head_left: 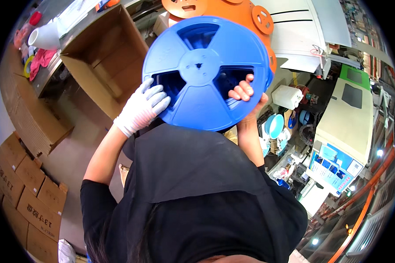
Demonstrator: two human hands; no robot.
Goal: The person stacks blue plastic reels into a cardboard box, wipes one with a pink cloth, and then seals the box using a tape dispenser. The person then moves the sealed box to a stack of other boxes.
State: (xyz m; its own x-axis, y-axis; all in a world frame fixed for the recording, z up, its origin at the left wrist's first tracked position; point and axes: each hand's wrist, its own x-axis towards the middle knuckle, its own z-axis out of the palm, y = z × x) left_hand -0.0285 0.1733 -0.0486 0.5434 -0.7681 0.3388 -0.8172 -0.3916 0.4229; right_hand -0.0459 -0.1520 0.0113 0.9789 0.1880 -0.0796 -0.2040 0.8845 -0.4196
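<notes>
In front of my chest I hold a large blue plastic reel (202, 107), its round face turned up toward me. It has a small hub hole and three wide openings. More blue layers show through the openings and along the right rim, so it may be a stack of reels; I cannot tell how many. My left hand (145, 105), in a white glove, grips the left edge with its fingers laid over the face beside an opening. My bare right hand (245, 93) is closed on the right side, fingertips coming through the right opening.
Left of the reel stands an open cardboard box (90, 81). Orange reels (250, 13) lie beyond it. Stacked cartons (35, 201) fill the lower left. A bench with a white cone (44, 36) and pink cloth (41, 61) is at upper left. A beige-green machine (344, 114) stands right.
</notes>
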